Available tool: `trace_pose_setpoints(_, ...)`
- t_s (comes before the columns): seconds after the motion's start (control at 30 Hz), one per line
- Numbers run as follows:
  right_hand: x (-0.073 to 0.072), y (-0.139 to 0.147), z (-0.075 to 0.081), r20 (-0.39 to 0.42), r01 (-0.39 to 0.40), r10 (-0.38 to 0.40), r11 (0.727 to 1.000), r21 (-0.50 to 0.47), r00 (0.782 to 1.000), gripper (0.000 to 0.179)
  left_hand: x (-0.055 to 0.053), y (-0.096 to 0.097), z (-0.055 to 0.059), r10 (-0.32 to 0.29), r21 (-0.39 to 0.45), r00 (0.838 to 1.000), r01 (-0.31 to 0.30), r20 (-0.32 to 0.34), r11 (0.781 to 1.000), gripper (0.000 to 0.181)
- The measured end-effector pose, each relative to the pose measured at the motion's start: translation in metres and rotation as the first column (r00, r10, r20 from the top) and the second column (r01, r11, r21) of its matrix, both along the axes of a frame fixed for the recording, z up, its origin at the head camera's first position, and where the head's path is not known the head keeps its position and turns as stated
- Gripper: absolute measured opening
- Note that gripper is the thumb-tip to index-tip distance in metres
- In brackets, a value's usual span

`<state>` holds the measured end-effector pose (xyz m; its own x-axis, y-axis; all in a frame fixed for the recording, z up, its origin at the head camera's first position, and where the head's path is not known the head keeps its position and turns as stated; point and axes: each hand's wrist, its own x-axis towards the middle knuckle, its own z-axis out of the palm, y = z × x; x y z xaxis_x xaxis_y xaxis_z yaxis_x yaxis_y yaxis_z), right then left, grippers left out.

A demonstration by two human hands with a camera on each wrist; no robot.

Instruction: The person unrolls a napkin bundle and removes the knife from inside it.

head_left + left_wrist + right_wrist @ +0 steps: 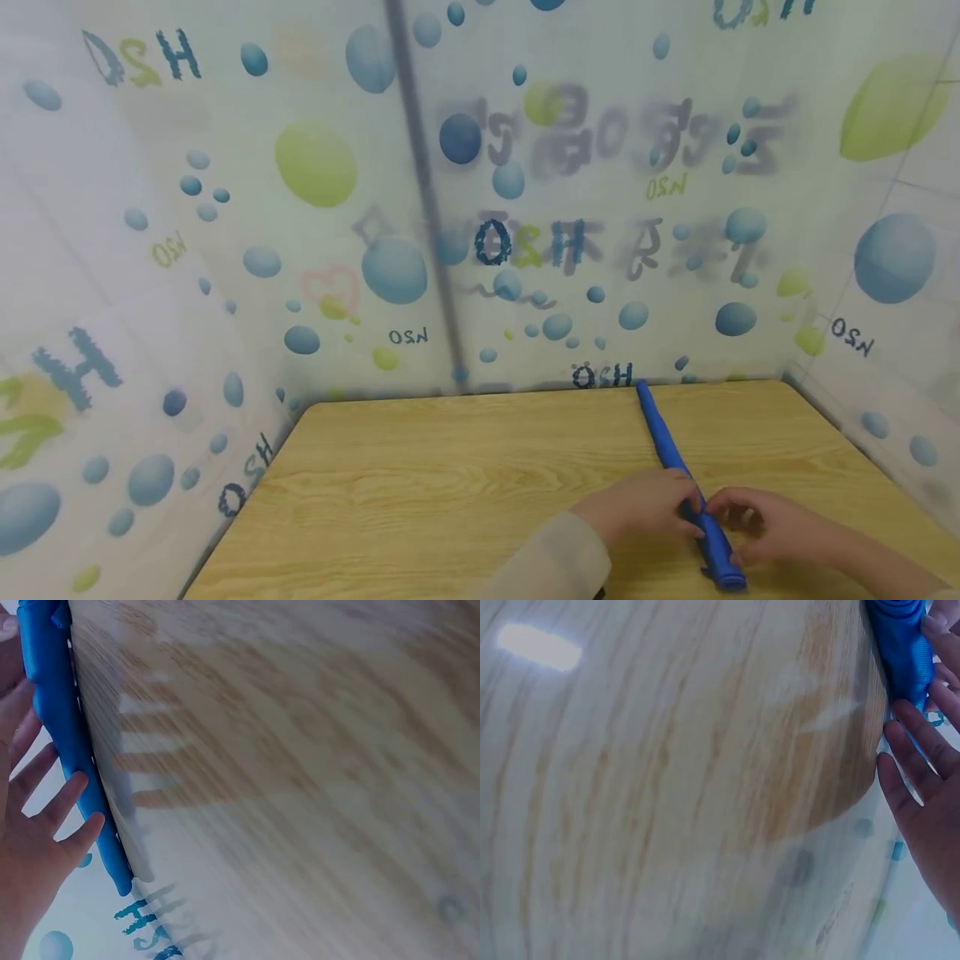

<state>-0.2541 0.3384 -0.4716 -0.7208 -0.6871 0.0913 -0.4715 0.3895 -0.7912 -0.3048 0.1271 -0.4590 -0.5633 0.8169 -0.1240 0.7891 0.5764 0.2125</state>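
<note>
A long blue roll [711, 540] is lying on the right side of the wooden table [450, 483], its far end reaching the back edge. We are touching it nearer us, left hand [649, 503] and right hand [780, 527] opposite each other. Our outer fingers are standing spread; we are not managing to tell whether thumbs and forefingers are pinching.

Blue roll [667, 448]: middle partly covered by left hand [648, 502]; near end cut off at left wrist view's top edge. Grey lettering [573, 156]: blurred, illegible.
</note>
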Motion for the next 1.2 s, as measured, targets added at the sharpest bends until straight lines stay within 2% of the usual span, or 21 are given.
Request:
trace_pose_setpoints(0.07, 0.001, 0.0, 0.001, 0.011, 0.001, -0.001, 1.0, 0.012, 1.0, 0.039, 0.0, 0.003, 0.002, 0.005, -0.01, 1.0, -0.006, -0.023, 1.0, 0.022)
trace_pose_setpoints(0.23, 0.003, -0.001, 0.003, -0.027, 0.021, -0.02, 0.998, 0.051, 0.999, 0.04, 0.0, 0.008, 0.007, 0.001, -0.039, 0.996, -0.005, -0.09, 0.999, 0.025)
trace_pose_setpoints(0.37, 0.004, -0.002, 0.005, -0.052, 0.036, -0.032, 0.997, 0.072, 0.998, 0.039, -0.003, 0.009, 0.007, -0.033, -0.078, 0.993, 0.025, -0.114, 0.997, 0.04)
trace_pose_setpoints(0.43, 0.005, -0.002, 0.004, -0.052, 0.038, -0.034, 0.996, 0.077, 0.998, 0.038, -0.004, 0.008, 0.007, -0.079, -0.123, 0.988, 0.063, -0.135, 0.99, 0.046)
trace_pose_setpoints(0.5, 0.006, -0.002, 0.002, -0.064, 0.042, -0.037, 0.996, 0.077, 0.997, 0.039, -0.004, 0.007, 0.007, -0.109, -0.147, 0.984, 0.088, -0.139, 0.985, 0.044)
trace_pose_setpoints(0.67, 0.006, -0.001, -0.001, -0.049, 0.05, -0.045, 0.994, 0.093, 0.998, 0.039, -0.005, 0.004, 0.011, -0.135, -0.143, 0.985, 0.119, -0.111, 0.983, 0.034)
trace_pose_setpoints(0.83, 0.007, -0.002, 0.001, -0.007, 0.039, -0.039, 0.996, 0.084, 0.999, 0.039, -0.004, 0.004, 0.015, -0.165, -0.146, 0.982, 0.15, -0.096, 0.978, 0.038)
trace_pose_setpoints(1.0, 0.008, -0.006, 0.003, -0.051, 0.046, -0.042, 0.996, 0.082, 0.998, 0.039, -0.006, 0.006, 0.016, -0.129, -0.152, 0.991, 0.122, -0.039, 0.981, 0.04)
trace_pose_setpoints(1.13, 0.009, -0.009, 0.004, -0.067, 0.064, -0.058, 0.993, 0.099, 0.996, 0.038, -0.009, 0.006, 0.012, -0.11, -0.119, 0.994, 0.112, 0.024, 0.987, 0.024)
trace_pose_setpoints(1.2, 0.01, -0.01, 0.004, -0.066, 0.07, -0.063, 0.991, 0.111, 0.996, 0.039, -0.01, 0.005, 0.01, -0.11, -0.1, 0.994, 0.112, 0.024, 0.989, 0.02)
